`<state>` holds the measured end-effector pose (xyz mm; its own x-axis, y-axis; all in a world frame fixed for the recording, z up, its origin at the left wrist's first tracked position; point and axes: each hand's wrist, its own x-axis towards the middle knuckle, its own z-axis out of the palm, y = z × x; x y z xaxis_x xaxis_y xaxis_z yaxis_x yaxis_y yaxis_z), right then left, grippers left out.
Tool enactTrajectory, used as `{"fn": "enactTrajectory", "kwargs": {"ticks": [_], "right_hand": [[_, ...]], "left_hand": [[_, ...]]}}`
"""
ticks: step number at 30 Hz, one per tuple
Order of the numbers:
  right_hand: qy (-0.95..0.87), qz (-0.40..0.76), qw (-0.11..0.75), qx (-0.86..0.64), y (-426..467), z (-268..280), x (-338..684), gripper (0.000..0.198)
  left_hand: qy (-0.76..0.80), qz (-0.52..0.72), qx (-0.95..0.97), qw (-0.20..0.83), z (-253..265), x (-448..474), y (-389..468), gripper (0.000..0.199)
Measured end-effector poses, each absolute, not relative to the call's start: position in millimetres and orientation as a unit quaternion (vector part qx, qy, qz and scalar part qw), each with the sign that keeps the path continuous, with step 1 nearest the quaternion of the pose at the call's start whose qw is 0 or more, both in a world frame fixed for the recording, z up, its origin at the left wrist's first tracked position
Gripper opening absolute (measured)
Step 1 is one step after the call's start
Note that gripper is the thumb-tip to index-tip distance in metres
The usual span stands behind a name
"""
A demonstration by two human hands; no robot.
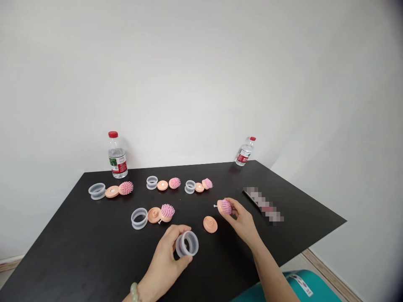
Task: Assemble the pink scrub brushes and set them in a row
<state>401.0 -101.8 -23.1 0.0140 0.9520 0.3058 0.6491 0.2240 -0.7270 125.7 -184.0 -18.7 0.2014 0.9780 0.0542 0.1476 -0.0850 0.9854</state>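
Note:
My left hand point(166, 256) grips a clear plastic ring point(192, 240), its fingers curved around the side with the opening tilted toward me. In my right hand point(239, 220) is a pink bristle brush head point(224, 206) with a peach base. A thin white stem point(215, 206) sticks out of that base to the left. A round peach disc point(210, 225) with a small central knob lies on the table between both hands. Just behind my left hand are another clear ring point(139, 219), a peach disc point(154, 215) and a pink brush head point(167, 212) lying on its side.
Three more groups of ring, disc and brush head lie farther back, including a ring point(97, 191) at left. Water bottles stand at the back left point(118, 157) and back right point(244, 152). A blurred flat item point(264, 205) lies right on the black table point(94, 251).

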Motion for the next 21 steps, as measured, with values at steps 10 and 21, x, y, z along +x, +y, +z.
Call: {"fn": "enactTrajectory", "kwargs": {"ticks": [10, 21], "right_hand": [[-0.786, 0.277, 0.368, -0.412, -192, 29, 341, 0.038], [-0.791, 0.256, 0.379, -0.407, -199, 11, 336, 0.043]], "left_hand": [[0.448, 0.444, 0.615, 0.472, -8, 124, -185, 0.045], [0.364, 0.447, 0.667, 0.472, -8, 122, -186, 0.051]]}}
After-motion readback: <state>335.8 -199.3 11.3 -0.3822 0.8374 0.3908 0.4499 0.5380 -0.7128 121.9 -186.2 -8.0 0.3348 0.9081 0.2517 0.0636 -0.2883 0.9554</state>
